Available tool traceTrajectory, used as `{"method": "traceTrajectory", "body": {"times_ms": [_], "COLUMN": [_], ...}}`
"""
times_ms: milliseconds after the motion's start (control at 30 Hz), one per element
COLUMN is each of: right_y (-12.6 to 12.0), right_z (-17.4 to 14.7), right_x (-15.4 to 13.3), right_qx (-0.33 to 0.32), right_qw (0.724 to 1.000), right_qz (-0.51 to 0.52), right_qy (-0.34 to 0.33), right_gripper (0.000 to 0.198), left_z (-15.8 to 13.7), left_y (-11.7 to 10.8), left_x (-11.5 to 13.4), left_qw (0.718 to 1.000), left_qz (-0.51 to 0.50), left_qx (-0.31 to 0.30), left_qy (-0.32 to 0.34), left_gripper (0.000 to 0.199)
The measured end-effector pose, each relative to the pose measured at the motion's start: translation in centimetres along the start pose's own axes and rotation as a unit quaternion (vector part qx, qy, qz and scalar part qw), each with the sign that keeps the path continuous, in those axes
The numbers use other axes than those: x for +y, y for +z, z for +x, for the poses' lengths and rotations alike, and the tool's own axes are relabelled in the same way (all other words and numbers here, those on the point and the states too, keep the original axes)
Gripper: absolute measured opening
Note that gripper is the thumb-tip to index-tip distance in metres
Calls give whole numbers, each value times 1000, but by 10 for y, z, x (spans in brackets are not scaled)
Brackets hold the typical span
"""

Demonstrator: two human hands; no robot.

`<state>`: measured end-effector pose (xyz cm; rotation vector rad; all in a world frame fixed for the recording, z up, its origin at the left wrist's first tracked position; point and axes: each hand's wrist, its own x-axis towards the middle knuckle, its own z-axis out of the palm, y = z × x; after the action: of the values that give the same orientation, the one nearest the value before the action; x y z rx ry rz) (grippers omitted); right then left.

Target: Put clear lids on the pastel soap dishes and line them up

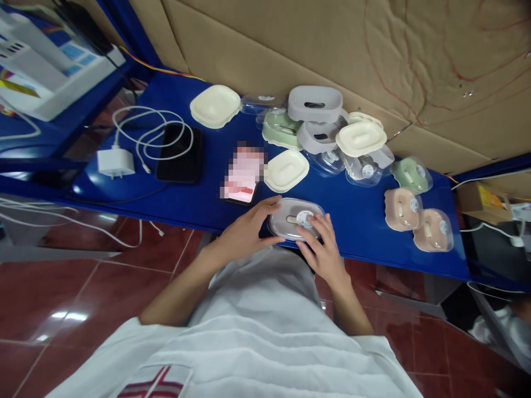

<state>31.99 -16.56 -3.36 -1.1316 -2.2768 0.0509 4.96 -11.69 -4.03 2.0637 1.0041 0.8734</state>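
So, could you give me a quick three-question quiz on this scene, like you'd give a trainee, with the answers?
1. True or false: the left hand and right hand are both at the grey container.
2. Where does the phone lie?
A) on the floor
B) to the right of the grey container
C) to the left of the grey container
3. How many peach-pink containers are on the blue table?

Key: 1 true; 2 C; 3 two.

"What are we seeing worn?"

"We're seeing a white shirt (282,345), creasing softly across its front."

"How far are the sleeves (118,345) reaching?"

"They're stopping short, leaving the forearms (180,296), left hand (249,229) and right hand (323,243) bare."

"Is any marking showing?"

"A patch (156,382) is showing at left, striped crosswise in dark red and white."
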Motion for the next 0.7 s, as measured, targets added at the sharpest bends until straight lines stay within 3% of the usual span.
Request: {"method": "traceTrajectory", "body": {"times_ms": [300, 433, 500, 567, 700], "right_y": [-13, -30, -59, -103, -206], "right_z": [4, 1, -7, -23, -62], "right_x": [15, 25, 45, 86, 213], "right_qx": [-66, 15, 84, 154, 235], "right_qw": [994, 997, 991, 968, 886], "right_qz": [55, 28, -42, -149, -324], "right_qy": [65, 70, 91, 129, 233], "right_gripper": [84, 81, 81, 85, 103], "left_z": [-1, 0, 0, 1, 1], "left_y": [-1, -5, -5, -5, 0], "left_x": [3, 9, 11, 11, 10], "left_qw": [1000, 998, 998, 998, 995], "left_qz": [9, 28, 37, 50, 96], "left_qx": [-20, -49, -49, -43, -27], "left_qy": [-8, -14, -16, -13, 4], "left_gripper": [77, 82, 78, 71, 52]}}
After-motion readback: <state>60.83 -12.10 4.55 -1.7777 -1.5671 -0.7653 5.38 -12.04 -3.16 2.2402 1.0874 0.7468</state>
